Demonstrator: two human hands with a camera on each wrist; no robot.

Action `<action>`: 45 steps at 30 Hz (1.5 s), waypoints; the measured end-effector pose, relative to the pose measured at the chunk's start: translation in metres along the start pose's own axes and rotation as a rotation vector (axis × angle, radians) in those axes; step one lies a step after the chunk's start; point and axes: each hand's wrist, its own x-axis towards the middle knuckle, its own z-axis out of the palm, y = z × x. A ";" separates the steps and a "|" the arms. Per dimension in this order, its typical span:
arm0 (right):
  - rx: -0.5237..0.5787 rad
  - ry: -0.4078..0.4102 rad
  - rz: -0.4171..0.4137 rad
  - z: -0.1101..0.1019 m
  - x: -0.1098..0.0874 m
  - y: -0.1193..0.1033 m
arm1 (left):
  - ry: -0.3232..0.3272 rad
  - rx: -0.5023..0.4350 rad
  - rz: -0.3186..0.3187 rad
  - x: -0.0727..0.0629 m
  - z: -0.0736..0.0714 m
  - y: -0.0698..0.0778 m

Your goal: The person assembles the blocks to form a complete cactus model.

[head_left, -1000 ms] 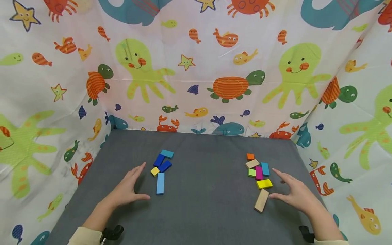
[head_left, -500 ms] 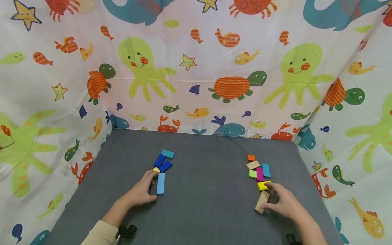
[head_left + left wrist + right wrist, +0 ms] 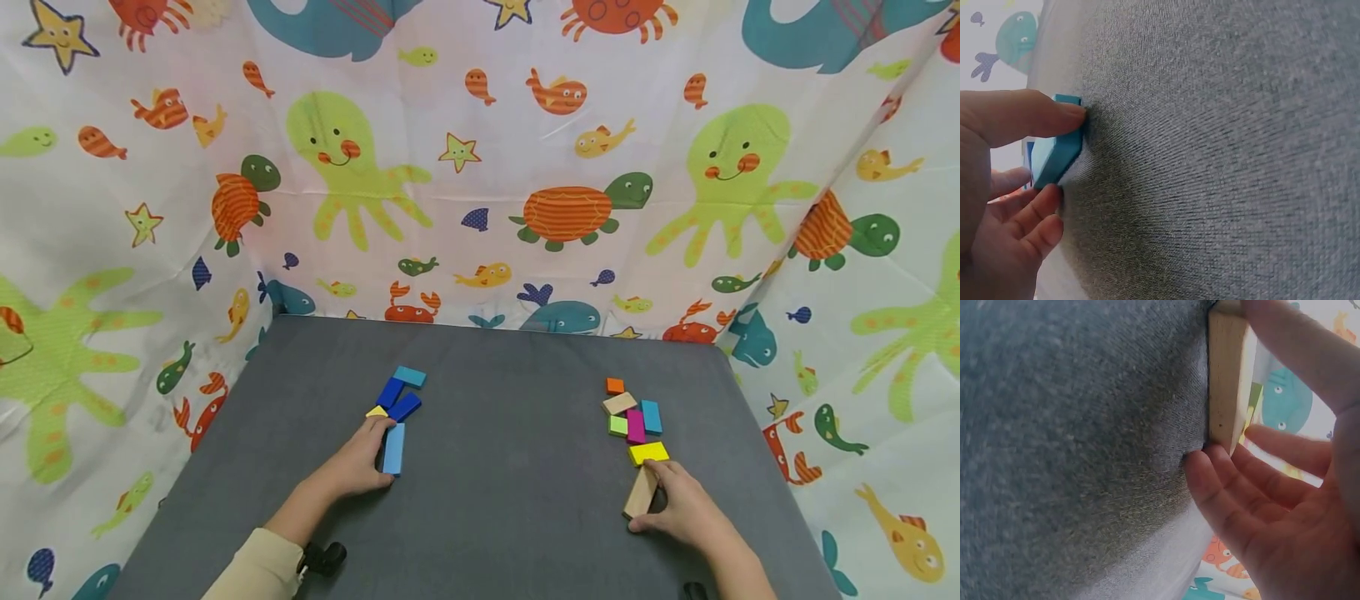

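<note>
My left hand pinches a long light-blue block lengthwise, thumb at its near end and fingers at its far end. In the left wrist view the same light-blue block lies on the cloth between thumb and fingers. On the other side, my right hand holds a natural wood block by its two ends. The right wrist view shows this wood block standing low on the cloth, its top end partly behind the thumb. A small yellow block peeks out beyond my left fingertips.
Two dark-blue blocks and a teal block lie beyond the left hand. Beyond the right hand are a yellow block, a magenta block and several others. A grey cloth-covered table meets a patterned curtain.
Both hands have come in from the outer sides to the blocks. The left fingers have closed on the light-blue block, the right fingers on the wood block; the blocks lie where they were.
</note>
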 end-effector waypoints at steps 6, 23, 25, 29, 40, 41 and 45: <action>-0.003 0.002 -0.013 0.002 0.000 -0.001 | -0.022 -0.038 0.004 -0.002 0.000 0.002; 0.016 0.007 -0.011 0.006 0.000 -0.001 | -0.016 -0.110 0.107 0.001 0.011 0.056; 0.022 0.013 -0.013 0.006 0.000 0.000 | -0.017 -0.114 0.117 0.003 0.014 0.063; 0.021 0.019 -0.012 0.005 -0.001 0.003 | -0.033 -0.098 0.142 0.006 0.021 0.075; 0.023 0.010 0.029 0.006 -0.007 0.003 | -0.119 -0.082 0.191 0.016 0.049 0.106; 0.024 0.012 0.032 0.006 -0.007 0.003 | -0.127 -0.072 0.197 0.018 0.052 0.110; 0.022 0.023 0.029 0.007 -0.008 0.003 | -0.137 -0.045 0.220 0.025 0.063 0.124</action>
